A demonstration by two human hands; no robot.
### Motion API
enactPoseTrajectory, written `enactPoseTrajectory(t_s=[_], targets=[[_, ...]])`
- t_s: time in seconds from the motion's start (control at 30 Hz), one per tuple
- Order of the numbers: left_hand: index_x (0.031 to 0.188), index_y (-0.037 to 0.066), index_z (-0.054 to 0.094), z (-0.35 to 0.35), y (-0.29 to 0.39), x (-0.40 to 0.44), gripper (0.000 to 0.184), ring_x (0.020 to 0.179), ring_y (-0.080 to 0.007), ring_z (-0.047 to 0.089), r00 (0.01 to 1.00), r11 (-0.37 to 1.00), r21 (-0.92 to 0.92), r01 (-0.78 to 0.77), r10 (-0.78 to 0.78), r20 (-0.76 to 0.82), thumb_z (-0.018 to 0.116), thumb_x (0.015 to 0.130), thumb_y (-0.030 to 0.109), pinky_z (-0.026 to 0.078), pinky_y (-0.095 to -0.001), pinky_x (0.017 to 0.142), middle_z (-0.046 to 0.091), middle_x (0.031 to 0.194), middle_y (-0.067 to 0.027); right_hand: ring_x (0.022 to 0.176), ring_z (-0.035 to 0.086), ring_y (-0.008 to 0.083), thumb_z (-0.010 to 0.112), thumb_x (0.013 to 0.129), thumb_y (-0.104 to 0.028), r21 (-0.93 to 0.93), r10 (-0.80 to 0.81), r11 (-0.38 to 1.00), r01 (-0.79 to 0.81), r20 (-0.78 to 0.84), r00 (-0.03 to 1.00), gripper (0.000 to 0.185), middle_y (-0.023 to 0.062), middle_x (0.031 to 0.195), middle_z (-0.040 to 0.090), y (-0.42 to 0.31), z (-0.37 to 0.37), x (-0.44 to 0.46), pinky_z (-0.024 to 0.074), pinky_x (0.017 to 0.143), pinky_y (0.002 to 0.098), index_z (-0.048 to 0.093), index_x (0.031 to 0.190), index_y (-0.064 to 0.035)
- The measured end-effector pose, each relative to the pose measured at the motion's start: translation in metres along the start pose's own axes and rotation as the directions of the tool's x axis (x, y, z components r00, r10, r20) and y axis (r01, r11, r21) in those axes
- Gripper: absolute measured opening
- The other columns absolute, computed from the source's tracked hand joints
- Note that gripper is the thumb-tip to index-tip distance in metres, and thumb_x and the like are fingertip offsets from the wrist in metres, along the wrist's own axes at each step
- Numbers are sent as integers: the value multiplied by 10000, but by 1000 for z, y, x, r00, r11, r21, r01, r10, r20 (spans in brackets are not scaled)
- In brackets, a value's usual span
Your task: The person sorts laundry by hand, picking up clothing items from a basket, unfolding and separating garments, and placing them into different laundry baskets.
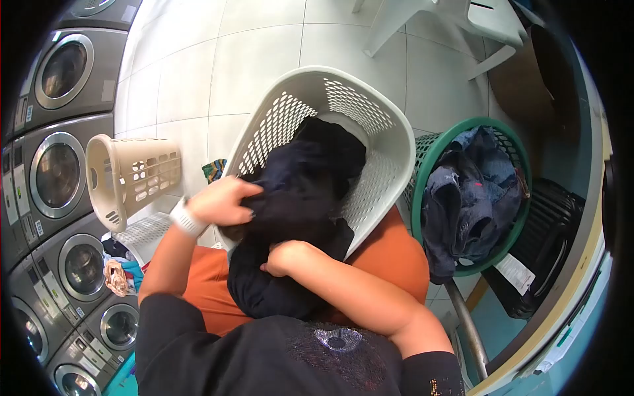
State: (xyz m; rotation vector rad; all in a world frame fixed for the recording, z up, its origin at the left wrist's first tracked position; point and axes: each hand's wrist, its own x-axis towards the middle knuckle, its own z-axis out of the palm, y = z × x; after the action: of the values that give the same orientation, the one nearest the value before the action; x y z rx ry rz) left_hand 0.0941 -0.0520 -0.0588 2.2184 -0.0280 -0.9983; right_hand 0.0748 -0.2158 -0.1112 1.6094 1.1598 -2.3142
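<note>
Nearest, on the near side of the pale basket [401, 122], is the wearer's black shirt [257, 356], with a glittery eye design on its chest. Just beyond it, orange trousers [206, 280] show to either side of the pale basket's near end, one thigh against its wall.

The right hand [288, 257] is at the pale basket's near end, its fingers curled into the dark clothes [307, 175] and gripping a fold, the fingertips mostly hidden. The left hand [224, 201], a white band [187, 218] on its wrist, is at the pale basket's near left corner, its bent fingers against the same cloth; I cannot tell whether they pinch it. The dark clothes spill from the lap over the pale basket's near edge and lie heaped inside it, partly blurred.

Just right of the pale basket stands a green basket [417, 214] filled with blue jeans [475, 198]; farther right is a black object [541, 241] bearing a white label. Left of the pale basket is a beige basket [105, 181] with slotted sides, and a patterned cloth [212, 170] lies between the two.

Beyond the pale basket spreads the tiled floor [261, 56], with a white plastic chair [456, 23] at its far right. Well left of the pale basket, front-loading machines [58, 173] are stacked with round doors.
</note>
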Motion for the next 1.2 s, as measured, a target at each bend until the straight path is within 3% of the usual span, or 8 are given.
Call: enactPoseTrajectory(t_s=[0.13,0.4,0.5,0.67,0.97,1.1,1.17,1.2], targets=[[824,-6,606,13,13,-64,222,588,-260,572,962,912,-378,163,-232,-145,577,618,70,453,-314,581,576,653,-145,1256,399,313,475,854,-545,-4,-141,990,144,-227,964,718,160,1397,366,-7,-8,-37,318,1040,393,374,1353,-39],[852,-7,617,22,23,-79,242,647,-279,588,930,942,-333,33,-151,-335,570,623,57,468,-322,623,598,729,-153,1267,384,313,472,861,-535,-50,-199,980,193,-323,925,681,153,1401,363,-7,-5,-31,321,1040,400,394,1346,-64],[908,-34,619,23,17,-79,305,685,-159,579,945,955,-291,60,-149,-293,575,615,36,462,-278,654,618,763,-125,1270,378,313,471,864,-531,-57,-204,979,197,-332,921,667,150,1403,362,-6,-5,-30,322,1040,403,401,1344,-73],[851,-9,617,23,19,-76,250,639,-273,592,934,948,-317,13,-125,-334,569,613,53,468,-317,615,603,733,-151,1277,369,312,469,868,-525,-65,-218,976,208,-340,915,645,145,1405,360,-6,-6,-29,324,1040,407,413,1339,-88],[794,-26,587,32,19,-92,206,653,-286,561,911,930,-367,10,-160,-380,576,607,58,452,-329,614,561,701,-143,1289,351,312,466,877,-513,-103,-248,969,226,-403,881,605,136,1410,357,-5,-8,-31,327,1040,416,435,1332,-116],[1022,26,603,60,5,-98,391,918,-370,570,807,998,1,-67,55,-588,679,657,142,471,-388,785,556,1043,-227,1294,344,312,464,880,-508,-252,-275,954,160,-535,799,588,132,1412,355,11,-4,-16,329,1040,419,445,1329,-128],[1304,140,464,70,23,-102,702,1267,-451,304,821,976,-61,-208,141,-554,747,707,376,292,-468,1023,292,1387,-270,1296,340,312,463,882,-506,-368,-298,925,94,-550,780,579,130,1413,355,29,-4,0,329,1040,421,450,1327,-134],[1343,195,419,82,25,-107,795,1303,-488,203,842,974,16,-228,205,-499,740,677,487,228,-533,1037,196,1431,-277,1207,450,328,473,872,-506,-315,-182,947,58,-379,907,666,205,1282,483,27,-23,-16,342,1015,382,412,1318,-16]])
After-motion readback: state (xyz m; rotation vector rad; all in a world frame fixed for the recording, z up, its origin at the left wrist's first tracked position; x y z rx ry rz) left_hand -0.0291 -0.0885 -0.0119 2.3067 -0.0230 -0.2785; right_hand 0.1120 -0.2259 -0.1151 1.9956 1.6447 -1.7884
